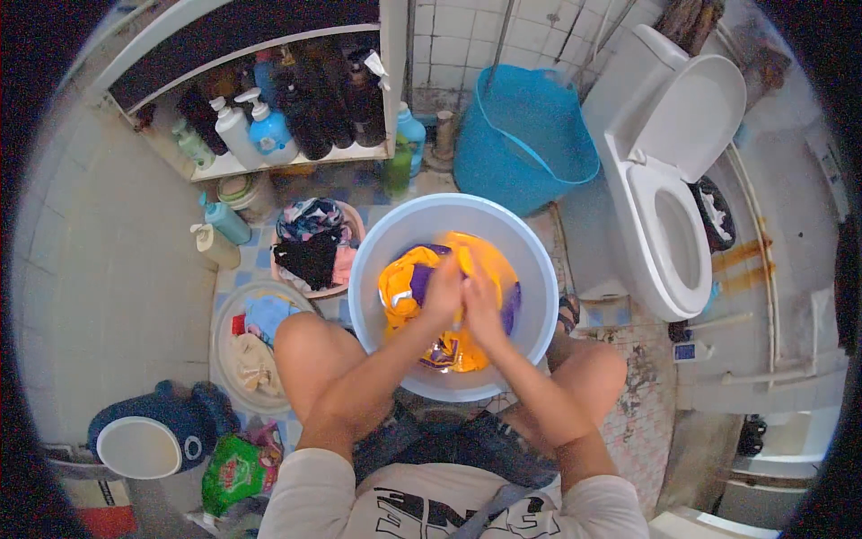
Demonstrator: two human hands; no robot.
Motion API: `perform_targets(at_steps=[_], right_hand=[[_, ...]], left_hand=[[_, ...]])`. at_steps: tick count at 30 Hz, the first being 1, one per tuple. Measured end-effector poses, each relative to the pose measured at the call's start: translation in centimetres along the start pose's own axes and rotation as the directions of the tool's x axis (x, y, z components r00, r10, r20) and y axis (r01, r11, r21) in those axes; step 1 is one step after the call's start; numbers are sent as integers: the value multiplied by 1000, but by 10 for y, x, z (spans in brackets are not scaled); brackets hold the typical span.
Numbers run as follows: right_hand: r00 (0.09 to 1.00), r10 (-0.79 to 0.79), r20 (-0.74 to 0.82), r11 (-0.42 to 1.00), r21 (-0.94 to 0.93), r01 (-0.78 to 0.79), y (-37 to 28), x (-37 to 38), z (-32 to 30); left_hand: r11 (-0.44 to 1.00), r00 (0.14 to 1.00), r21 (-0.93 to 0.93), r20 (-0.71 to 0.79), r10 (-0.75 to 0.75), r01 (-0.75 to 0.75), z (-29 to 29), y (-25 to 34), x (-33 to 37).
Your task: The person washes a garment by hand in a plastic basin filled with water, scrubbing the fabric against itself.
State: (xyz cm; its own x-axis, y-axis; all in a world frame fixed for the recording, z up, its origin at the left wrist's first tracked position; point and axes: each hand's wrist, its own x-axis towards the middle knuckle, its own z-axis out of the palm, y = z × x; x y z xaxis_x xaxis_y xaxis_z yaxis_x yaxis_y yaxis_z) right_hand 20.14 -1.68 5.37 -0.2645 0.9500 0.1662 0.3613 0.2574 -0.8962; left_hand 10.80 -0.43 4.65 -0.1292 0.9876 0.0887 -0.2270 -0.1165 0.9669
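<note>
A light blue round basin (375, 232) stands between my knees. In it lies a wet yellow and purple garment (411, 269) with white trim, partly in water. My left hand (443, 292) and my right hand (481, 304) meet over the middle of the basin, close together. Both look closed on a bunched yellow part of the garment, which shows between and above them. Motion smears the fingers, so their exact grip is hard to make out.
Left of the basin stand a pink basin (357, 223) of dark clothes and a clear basin (222, 359) with lighter clothes. Bottles, including a blue pump bottle (271, 135), fill a shelf behind. A blue bucket (521, 135) and a toilet (669, 229) stand at right.
</note>
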Motion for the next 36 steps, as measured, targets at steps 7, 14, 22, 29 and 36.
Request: perform_targets(at_steps=[7, 14, 22, 29, 36], right_hand=[[989, -122, 85, 993, 13, 121, -2, 14, 24], [998, -31, 48, 990, 137, 24, 1, 6, 6], [991, -125, 53, 991, 55, 122, 1, -4, 17], [984, 175, -27, 932, 327, -157, 28, 27, -12], [994, -106, 4, 981, -161, 105, 1, -6, 8]], left_hand=[[944, 993, 315, -37, 113, -95, -49, -82, 3], [989, 998, 134, -6, -66, 66, 7, -34, -26], [988, 986, 75, -110, -124, 133, -17, -16, 5], [980, 981, 24, 5, -196, 196, 3, -37, -20], [926, 940, -199, -56, -337, 320, -13, -35, -4]])
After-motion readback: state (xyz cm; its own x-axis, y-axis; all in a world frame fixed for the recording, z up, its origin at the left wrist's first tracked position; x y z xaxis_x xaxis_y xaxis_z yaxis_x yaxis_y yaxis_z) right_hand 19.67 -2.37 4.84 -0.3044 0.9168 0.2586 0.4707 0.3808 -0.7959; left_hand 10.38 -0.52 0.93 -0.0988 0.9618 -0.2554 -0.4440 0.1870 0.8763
